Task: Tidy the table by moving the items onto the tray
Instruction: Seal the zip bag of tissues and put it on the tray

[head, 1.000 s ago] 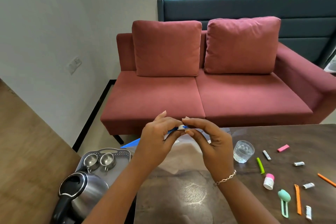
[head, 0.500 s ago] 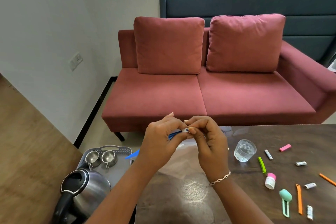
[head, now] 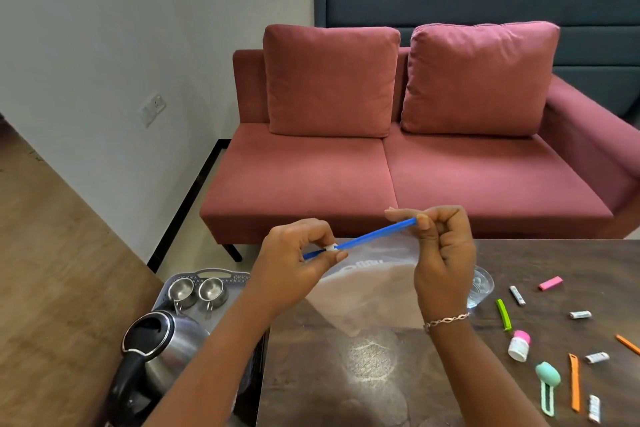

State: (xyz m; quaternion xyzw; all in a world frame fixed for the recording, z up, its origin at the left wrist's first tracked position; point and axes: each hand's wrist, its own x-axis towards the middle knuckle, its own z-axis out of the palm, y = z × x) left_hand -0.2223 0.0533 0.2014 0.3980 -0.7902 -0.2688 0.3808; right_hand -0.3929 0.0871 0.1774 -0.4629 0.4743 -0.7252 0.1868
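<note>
Glass (head: 483, 288): left part hidden behind right hand (head: 445, 253). Tray (head: 211, 274): near part covered by kettle (head: 162, 354) and the left forearm. Kettle's base is lost at the bottom edge. Zip bag (head: 367, 291): print too blurred to read. White slider (head: 331, 247): half covered by left hand (head: 294, 263). Orange strip (head: 627, 344) runs off the right edge. 4 small white tubes (head: 580, 314): labels too small to read.

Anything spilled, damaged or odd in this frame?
Nothing looks spilled or broken. One oddity: the left hand and right hand pinch the blue zip strip of a clear bag, not any item bound for the tray.
</note>
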